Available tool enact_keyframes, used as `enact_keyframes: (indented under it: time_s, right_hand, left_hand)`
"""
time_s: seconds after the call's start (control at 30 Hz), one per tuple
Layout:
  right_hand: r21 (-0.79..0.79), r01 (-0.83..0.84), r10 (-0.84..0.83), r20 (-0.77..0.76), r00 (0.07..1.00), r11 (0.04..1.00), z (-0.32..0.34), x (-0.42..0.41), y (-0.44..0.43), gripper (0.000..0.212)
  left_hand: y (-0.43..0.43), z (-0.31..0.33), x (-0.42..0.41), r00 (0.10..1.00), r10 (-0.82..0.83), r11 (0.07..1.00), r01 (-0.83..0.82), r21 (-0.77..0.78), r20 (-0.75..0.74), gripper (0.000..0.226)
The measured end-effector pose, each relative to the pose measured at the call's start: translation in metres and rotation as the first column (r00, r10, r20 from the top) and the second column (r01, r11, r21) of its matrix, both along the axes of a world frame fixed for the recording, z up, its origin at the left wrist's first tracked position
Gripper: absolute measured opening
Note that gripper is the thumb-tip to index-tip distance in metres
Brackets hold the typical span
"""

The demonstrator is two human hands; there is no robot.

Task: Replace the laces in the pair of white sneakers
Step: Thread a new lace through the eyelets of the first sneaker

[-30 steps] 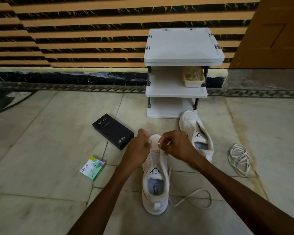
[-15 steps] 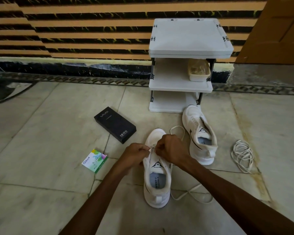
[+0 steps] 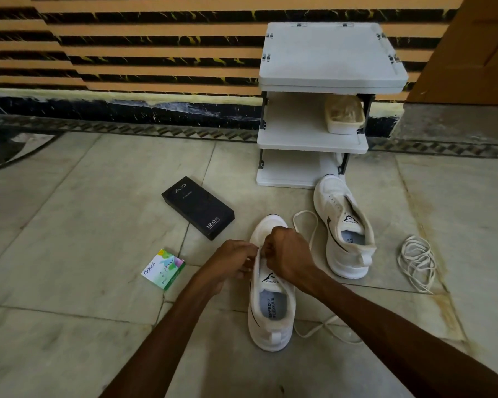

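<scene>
- Two white fabric sneakers with black side stripes stand on a pale marble-tiled floor [image 3: 69,225], heels towards us. We look down on them past two bare forearms.
- The near sneaker [image 3: 270,314] sits upright in the centre foreground, toe pointing away.
- Our left hand [image 3: 232,262] is closed at the near sneaker's left edge, fingers and thumb curled and pinching the upper beside the eyelets.
- Our right hand [image 3: 289,254] is bunched in a tight curl over the lacing area, closed on a flat white lace [image 3: 305,222]. The knuckles hide the exact pinch.
- That white lace loops over the floor beyond the right hand, between the two shoes. Another stretch trails on the floor to the right of the near sneaker's heel.
- The far sneaker [image 3: 342,225] stands beyond and to the right, its toe near the foot of a white plastic three-tier rack [image 3: 328,58].
- A coiled bundle [image 3: 417,262] of white lace lies on the floor, to the right of the far sneaker.
- A black rectangular box [image 3: 197,206] printed "vivo" and "120W" lies left of the shoes.
- A small green and white carton [image 3: 163,268] marked "Odonil" lies nearer us, further left.
- A cream tub [image 3: 344,116] sits on the rack's middle shelf, and the rack stands against an orange and black striped wall [image 3: 127,53].
</scene>
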State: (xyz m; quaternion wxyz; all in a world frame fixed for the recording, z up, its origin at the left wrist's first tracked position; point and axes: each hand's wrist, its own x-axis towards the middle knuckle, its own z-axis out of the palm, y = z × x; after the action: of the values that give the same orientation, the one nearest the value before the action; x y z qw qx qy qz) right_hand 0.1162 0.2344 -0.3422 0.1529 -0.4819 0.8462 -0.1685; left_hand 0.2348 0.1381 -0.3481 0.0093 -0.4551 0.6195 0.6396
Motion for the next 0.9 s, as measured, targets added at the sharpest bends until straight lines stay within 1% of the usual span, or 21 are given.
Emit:
enact_keyframes:
  time_s: [0.07,0.1,0.2,0.23,0.3,0.4,0.5,0.57,0.7,0.8,0.9]
  right_hand:
    - [0.006,0.007,-0.007,0.001,1.0,1.0,0.001,0.002,-0.002,0.014]
    - [0.011,0.007,-0.007,0.009,1.0,1.0,0.002,0.002,-0.002,0.013]
    - [-0.015,0.038,-0.038,0.001,0.999,0.999,0.007,-0.003,-0.001,0.011]
    - [-0.031,0.042,-0.043,-0.017,0.999,0.999,0.008,-0.005,0.001,0.014]
    - [-0.052,-0.01,0.008,-0.037,0.999,0.999,0.009,-0.005,0.006,0.024]
    - [-0.068,-0.072,0.074,0.026,0.997,0.995,0.009,-0.004,0.013,0.03]
    - [-0.07,-0.018,0.024,0.085,0.996,0.997,0.006,-0.009,0.018,0.025]
    - [-0.095,0.052,-0.04,0.118,0.992,0.994,0.005,-0.009,0.02,0.021]
    - [-0.145,0.107,-0.093,0.101,0.991,0.984,0.004,-0.005,0.021,0.018]
    - [-0.152,0.137,-0.124,0.096,0.988,0.979,0.002,-0.003,0.022,0.016]
    - [-0.159,0.133,-0.121,0.082,0.989,0.978,-0.001,-0.003,0.022,0.015]
  left_hand:
    - [-0.001,-0.001,-0.001,1.0,0.029,0.999,-0.029,0.027,-0.003,0.016]
    - [0.0,-0.002,-0.002,0.999,0.032,0.999,-0.032,0.016,-0.011,0.016]
    - [0.004,-0.006,-0.006,0.996,0.073,0.994,-0.077,-0.075,-0.053,0.011]
    - [0.006,-0.007,-0.008,0.994,0.087,0.991,-0.094,-0.1,-0.072,0.009]
    - [0.011,-0.01,-0.012,0.994,0.087,0.984,-0.097,-0.149,-0.072,0.009]
    - [0.016,-0.016,-0.015,0.994,0.111,0.968,-0.112,-0.224,-0.019,0.014]
    - [0.015,-0.016,-0.014,0.988,0.149,0.967,-0.153,-0.203,-0.035,0.013]
    - [0.014,-0.015,-0.01,0.992,0.106,0.97,-0.118,-0.21,-0.068,0.009]
    - [0.013,-0.014,-0.004,0.987,-0.037,0.938,-0.019,-0.347,-0.154,0.006]
    - [0.014,-0.018,-0.006,0.982,-0.058,0.903,-0.025,-0.43,-0.179,0.004]
    - [0.019,-0.023,-0.011,0.988,-0.054,0.863,-0.026,-0.505,-0.143,0.009]
